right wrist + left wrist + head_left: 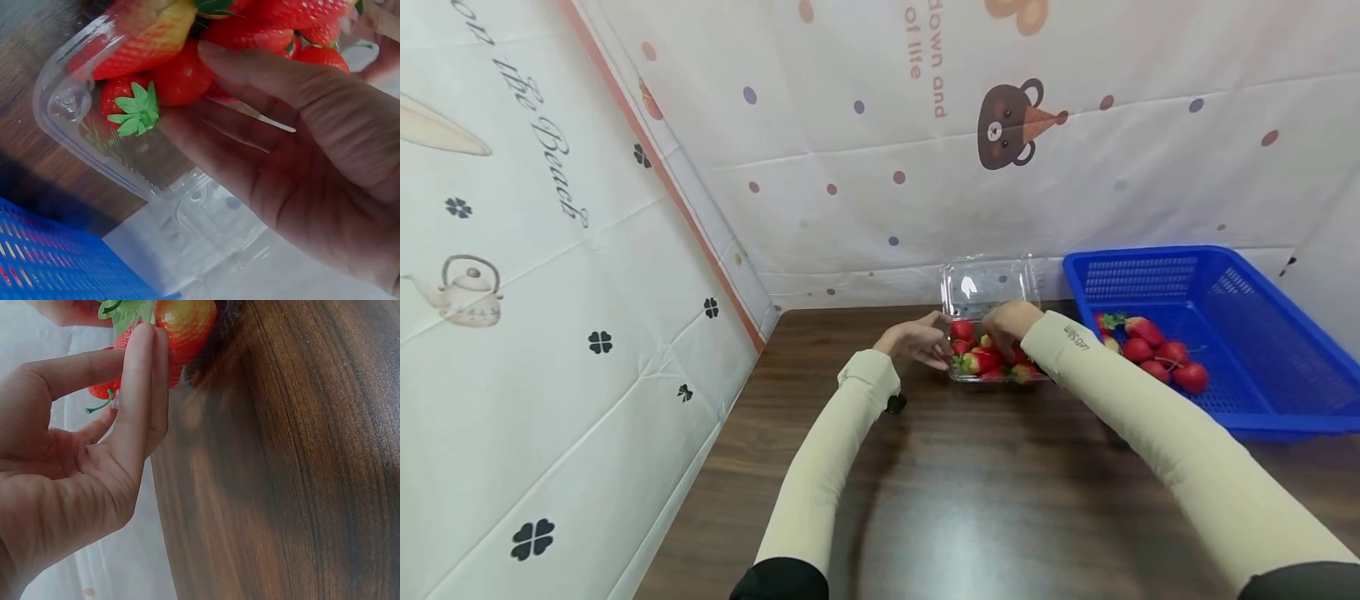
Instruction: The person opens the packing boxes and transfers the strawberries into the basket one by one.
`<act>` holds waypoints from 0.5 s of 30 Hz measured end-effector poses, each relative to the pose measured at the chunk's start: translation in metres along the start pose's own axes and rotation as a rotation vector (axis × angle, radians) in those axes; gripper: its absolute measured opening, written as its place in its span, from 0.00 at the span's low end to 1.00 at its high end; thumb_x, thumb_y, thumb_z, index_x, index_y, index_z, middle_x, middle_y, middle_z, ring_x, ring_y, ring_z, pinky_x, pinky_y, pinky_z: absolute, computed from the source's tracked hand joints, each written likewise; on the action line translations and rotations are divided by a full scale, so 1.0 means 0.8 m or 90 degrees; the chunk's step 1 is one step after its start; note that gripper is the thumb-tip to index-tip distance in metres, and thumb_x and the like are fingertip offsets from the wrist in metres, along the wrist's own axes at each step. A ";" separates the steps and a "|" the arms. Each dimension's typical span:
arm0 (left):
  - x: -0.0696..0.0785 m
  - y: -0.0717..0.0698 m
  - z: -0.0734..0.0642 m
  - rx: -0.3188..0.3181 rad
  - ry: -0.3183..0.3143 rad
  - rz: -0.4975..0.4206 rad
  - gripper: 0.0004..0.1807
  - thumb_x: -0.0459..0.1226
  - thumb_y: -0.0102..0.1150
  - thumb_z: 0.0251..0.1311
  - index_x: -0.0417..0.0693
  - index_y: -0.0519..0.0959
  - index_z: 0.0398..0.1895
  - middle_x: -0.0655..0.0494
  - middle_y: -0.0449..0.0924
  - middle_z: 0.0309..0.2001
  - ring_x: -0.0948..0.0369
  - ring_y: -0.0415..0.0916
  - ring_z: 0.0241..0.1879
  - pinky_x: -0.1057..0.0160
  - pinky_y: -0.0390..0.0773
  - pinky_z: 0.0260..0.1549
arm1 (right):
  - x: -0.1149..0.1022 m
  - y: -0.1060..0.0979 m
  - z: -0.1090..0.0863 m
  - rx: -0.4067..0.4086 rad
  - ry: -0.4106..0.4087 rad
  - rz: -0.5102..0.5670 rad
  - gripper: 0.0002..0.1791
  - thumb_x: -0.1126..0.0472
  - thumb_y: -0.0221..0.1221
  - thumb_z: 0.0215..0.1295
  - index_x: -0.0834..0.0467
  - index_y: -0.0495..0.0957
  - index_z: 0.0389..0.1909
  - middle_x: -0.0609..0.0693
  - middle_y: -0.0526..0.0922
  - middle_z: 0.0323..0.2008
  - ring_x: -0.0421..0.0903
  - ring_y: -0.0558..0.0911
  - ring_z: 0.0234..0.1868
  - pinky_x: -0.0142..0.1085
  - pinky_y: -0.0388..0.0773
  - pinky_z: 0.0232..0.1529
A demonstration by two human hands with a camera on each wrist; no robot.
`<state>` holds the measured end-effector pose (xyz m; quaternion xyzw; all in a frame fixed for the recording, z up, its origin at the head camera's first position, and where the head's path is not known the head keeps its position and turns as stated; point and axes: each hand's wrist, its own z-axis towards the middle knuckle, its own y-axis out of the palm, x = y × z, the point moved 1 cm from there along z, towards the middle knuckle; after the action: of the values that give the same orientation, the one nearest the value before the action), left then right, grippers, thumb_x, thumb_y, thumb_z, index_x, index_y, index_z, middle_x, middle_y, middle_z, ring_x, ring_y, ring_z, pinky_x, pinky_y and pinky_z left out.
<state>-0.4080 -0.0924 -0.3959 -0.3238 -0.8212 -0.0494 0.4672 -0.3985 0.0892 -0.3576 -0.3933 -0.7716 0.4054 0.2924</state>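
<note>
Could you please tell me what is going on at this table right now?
A person is working at a clear plastic box of strawberries, its lid standing open. The right hand reaches inside, thumb and fingers around a red fruit. The left hand is at the box's left side, its fingers against or very near it. To the right, a blue basket holds more red fruit.

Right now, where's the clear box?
In the head view, the clear box sits just right of centre, toward the back of the table, left of the blue basket.
</note>
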 end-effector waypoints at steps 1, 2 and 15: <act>-0.001 0.000 0.000 0.001 0.000 -0.001 0.39 0.23 0.52 0.66 0.57 0.53 0.75 0.43 0.74 0.42 0.54 0.80 0.34 0.65 0.90 0.30 | -0.001 0.002 0.001 0.000 0.001 0.001 0.09 0.66 0.74 0.49 0.56 0.84 0.30 0.50 0.82 0.34 0.46 0.78 0.36 0.41 0.89 0.44; -0.001 0.000 0.000 0.003 0.001 0.000 0.39 0.23 0.52 0.66 0.57 0.53 0.75 0.43 0.74 0.42 0.54 0.80 0.34 0.65 0.90 0.30 | -0.002 0.004 0.002 0.001 0.002 0.003 0.10 0.66 0.74 0.48 0.56 0.84 0.31 0.50 0.83 0.35 0.47 0.79 0.37 0.43 0.89 0.45; -0.002 -0.001 -0.003 0.008 0.007 -0.003 0.38 0.23 0.50 0.67 0.56 0.53 0.76 0.43 0.75 0.46 0.53 0.80 0.38 0.65 0.91 0.32 | 0.018 -0.014 -0.018 -0.012 -0.059 0.144 0.11 0.73 0.67 0.52 0.62 0.83 0.37 0.50 0.80 0.32 0.44 0.78 0.32 0.28 0.80 0.30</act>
<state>-0.4059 -0.0947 -0.3956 -0.3187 -0.8196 -0.0474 0.4737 -0.3991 0.1034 -0.3384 -0.4613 -0.7390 0.4459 0.2055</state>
